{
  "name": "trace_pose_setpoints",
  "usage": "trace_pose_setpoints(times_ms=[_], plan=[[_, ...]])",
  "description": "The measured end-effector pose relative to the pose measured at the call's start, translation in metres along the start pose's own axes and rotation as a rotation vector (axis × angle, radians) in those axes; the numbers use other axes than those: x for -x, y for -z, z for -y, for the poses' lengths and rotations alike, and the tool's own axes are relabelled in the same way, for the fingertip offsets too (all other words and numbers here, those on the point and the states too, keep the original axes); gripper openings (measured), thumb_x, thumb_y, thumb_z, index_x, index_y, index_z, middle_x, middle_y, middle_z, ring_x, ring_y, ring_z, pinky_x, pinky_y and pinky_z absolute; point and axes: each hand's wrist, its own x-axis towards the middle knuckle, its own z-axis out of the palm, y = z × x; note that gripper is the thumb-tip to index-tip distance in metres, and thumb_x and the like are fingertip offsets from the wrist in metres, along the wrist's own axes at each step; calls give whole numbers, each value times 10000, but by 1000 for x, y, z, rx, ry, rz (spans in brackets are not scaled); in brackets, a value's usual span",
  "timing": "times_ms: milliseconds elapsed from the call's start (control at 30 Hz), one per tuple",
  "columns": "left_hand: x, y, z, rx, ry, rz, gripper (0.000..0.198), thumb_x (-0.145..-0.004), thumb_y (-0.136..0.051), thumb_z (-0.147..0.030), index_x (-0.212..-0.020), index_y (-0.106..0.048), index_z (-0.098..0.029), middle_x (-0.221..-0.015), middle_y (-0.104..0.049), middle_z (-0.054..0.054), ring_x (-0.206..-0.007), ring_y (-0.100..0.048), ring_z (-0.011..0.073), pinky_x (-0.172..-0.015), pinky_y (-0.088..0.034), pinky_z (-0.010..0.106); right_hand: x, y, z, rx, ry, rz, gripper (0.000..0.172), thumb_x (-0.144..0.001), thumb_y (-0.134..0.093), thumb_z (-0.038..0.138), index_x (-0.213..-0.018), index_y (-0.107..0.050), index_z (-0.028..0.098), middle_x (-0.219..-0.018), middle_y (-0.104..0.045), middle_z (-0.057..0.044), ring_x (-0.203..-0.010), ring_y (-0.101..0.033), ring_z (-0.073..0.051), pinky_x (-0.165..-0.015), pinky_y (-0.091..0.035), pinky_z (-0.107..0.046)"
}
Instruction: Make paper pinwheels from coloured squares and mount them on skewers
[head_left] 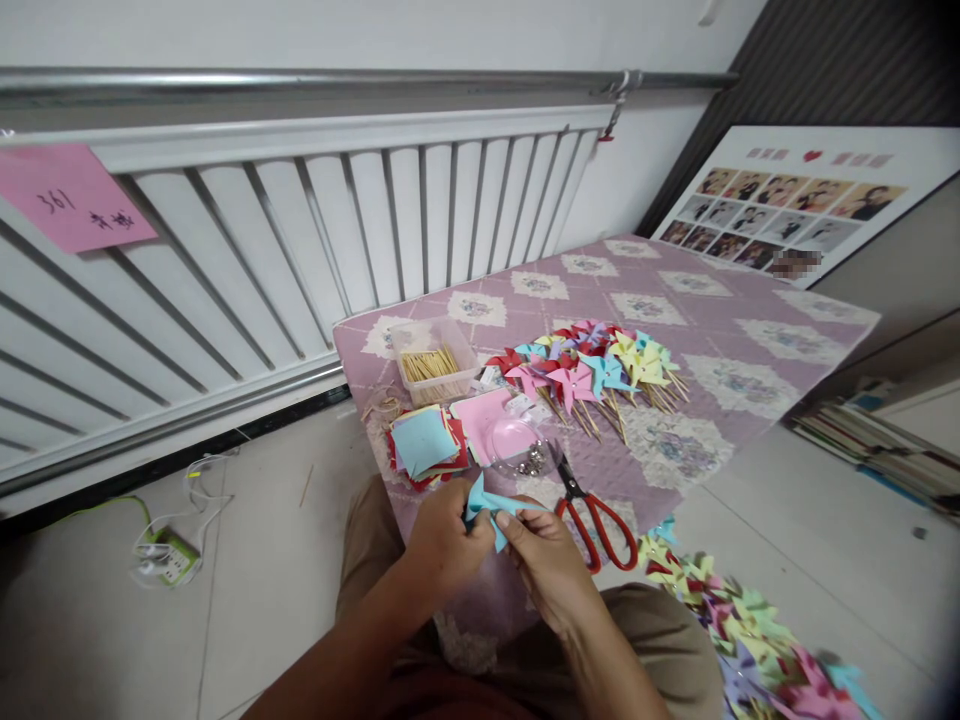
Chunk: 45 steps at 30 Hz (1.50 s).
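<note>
A light blue paper pinwheel (495,502), partly folded, is held between my two hands over the table's near edge. My left hand (444,528) is closed around its left side, and my right hand (541,548) pinches it from the right with thumb and fingers. Just right of my right hand lie red-handled scissors (592,515). Beyond my hands sit a stack of coloured paper squares (426,442), a pink paper sheet (480,415) and a clear round dish (517,445) with small metal pieces in it.
A clear plastic box (435,360) holds thin wooden sticks. Finished pinwheels on sticks (592,370) lie across the patterned tablecloth (675,450). More pinwheels (750,620) are heaped at lower right. A white radiator (405,220) stands behind; a power strip (169,555) lies on the floor at left.
</note>
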Motion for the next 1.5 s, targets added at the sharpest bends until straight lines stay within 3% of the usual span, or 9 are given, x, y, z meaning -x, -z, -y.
trace_pose_setpoints(times_ms=[200, 300, 500, 600, 800, 933, 1100, 1333, 1500], plan=[[1, -4, 1, -33, -21, -27, 90, -683, -514, -147, -689, -448, -207, -639, -482, -25, -608, -431, 132, -585, -288, 262, -1, 0, -3, -21, 21, -9, 240, -632, -848, 377, -747, -760, 185, -701, -724, -16, -641, -587, -133, -643, -443, -238], [0, -5, 0, -1, 21, -18, 105, -682, -512, -142, -665, -434, -210, -632, -476, -26, -609, -436, 133, -577, -288, 264, 0, 0, -2, -38, 8, -34, 254, -613, -860, 382, -741, -759, 187, -643, -700, -1, -580, -569, -114, -582, -439, -217], [-1, 5, -7, 311, 128, 180, 100, -701, -466, -131, -644, -450, -211, -587, -450, -46, -558, -391, 112, -533, -299, 243, 2, 1, 4, -100, -59, -3, 318, -525, -895, 423, -680, -728, 202, -608, -697, -22, -546, -621, -157, -543, -477, -258], [-1, 10, -10, 371, 129, 219, 101, -697, -481, -135, -636, -452, -210, -583, -434, -51, -555, -365, 108, -528, -297, 240, 2, 2, 4, -85, -52, -27, 319, -506, -901, 428, -659, -719, 214, -611, -706, -23, -549, -632, -170, -555, -484, -271], [0, 8, -9, 291, 132, 145, 94, -693, -494, -117, -652, -473, -198, -606, -494, -41, -576, -409, 114, -544, -300, 246, 0, 2, 3, -24, -44, 23, 293, -544, -888, 424, -707, -777, 207, -628, -715, -31, -590, -618, -163, -595, -478, -258], [-1, 6, -7, 282, 100, 147, 96, -688, -496, -102, -666, -478, -194, -620, -520, -36, -583, -420, 115, -545, -298, 247, 0, 2, 4, 26, 11, -2, 307, -554, -875, 435, -738, -775, 210, -698, -731, -34, -640, -620, -185, -634, -474, -281], [0, 1, -5, 308, 87, 135, 105, -683, -478, -86, -678, -475, -191, -628, -511, -34, -592, -423, 116, -565, -309, 247, -3, 7, -2, 128, 70, 9, 311, -585, -849, 459, -716, -749, 195, -643, -691, -15, -619, -577, -175, -613, -442, -271], [2, -7, 1, 192, 124, 68, 104, -690, -486, -78, -701, -491, -182, -669, -535, -15, -635, -461, 129, -595, -327, 253, -6, 9, -11, 128, 85, -8, 328, -582, -842, 475, -738, -767, 197, -699, -721, -39, -646, -583, -185, -610, -440, -269], [2, -8, 0, 205, 117, 83, 115, -703, -475, -71, -725, -515, -177, -706, -578, -4, -662, -495, 137, -621, -347, 255, -2, 5, -7, 139, 86, -6, 304, -637, -812, 479, -754, -768, 202, -727, -733, -46, -669, -599, -196, -644, -456, -285]])
